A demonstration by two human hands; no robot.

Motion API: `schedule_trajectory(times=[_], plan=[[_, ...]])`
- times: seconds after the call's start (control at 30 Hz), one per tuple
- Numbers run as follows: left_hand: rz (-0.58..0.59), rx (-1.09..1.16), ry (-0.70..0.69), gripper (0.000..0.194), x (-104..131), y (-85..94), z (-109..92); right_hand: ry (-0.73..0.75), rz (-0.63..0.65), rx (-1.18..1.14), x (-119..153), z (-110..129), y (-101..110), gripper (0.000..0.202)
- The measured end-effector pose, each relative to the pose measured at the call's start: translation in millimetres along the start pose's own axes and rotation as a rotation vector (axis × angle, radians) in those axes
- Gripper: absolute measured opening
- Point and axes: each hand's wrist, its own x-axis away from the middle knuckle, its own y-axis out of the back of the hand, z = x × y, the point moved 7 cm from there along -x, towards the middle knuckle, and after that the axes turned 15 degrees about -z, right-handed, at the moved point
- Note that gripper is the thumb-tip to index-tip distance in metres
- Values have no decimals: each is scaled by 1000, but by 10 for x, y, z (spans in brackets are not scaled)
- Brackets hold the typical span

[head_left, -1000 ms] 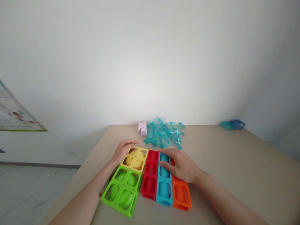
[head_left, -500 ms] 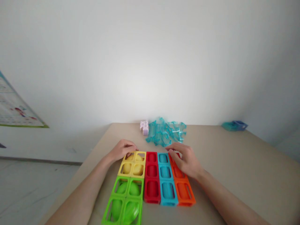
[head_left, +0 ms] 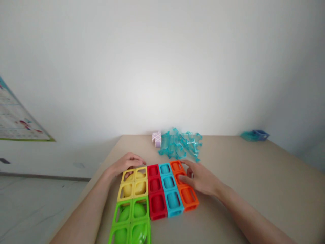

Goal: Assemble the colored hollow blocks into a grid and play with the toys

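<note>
The left hand (head_left: 126,164) is curled at the far left corner of the yellow block (head_left: 134,182); I cannot tell if its grip pinches. The right hand (head_left: 201,177)'s thumb lies on the orange strip (head_left: 188,196), with a gap between thumb and pointer finger; I cannot tell if that grip squeezes. The red strip (head_left: 156,203) and blue strip (head_left: 174,200) sit side by side between yellow and orange, on the desk (head_left: 248,169). The green block (head_left: 139,210) touches yellow's near side. The desk stretches wide to the right. Its left edge is near the left arm (head_left: 88,203). Teal pieces (head_left: 175,145) lie just past the strips.
</note>
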Motion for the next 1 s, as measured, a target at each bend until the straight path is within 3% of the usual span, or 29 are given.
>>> schedule_trajectory(times=[0.07,0.17,0.23,0.33,0.47,0.6,0.7,0.83,1.0], plan=[[136,52,31,39,56,-112,7,-29,15,-49,-16,-29,-35,46],[352,74,76,37,159,-281,19,-65,-80,-18,-77,-95,2,35],[401,-7,13,37,186,-356,-11,-97,-143,6,-104,-134,40,32],[381,-131,-114,39,181,-456,-87,-121,-194,12,-106,-140,77,30],[377,-104,-147,41,189,-550,-169,-95,-201,47,-74,-71,95,27],[349,-8,-195,43,196,-510,-263,-56,-159,47,-36,11,55,24],[335,-4,-178,44,186,-465,-236,-21,-214,120,-2,75,67,26],[320,-8,-181,42,172,-437,-197,178,-331,164,81,305,125,29],[302,-84,-216,39,172,-408,-271,494,-176,67,224,614,32,33]])
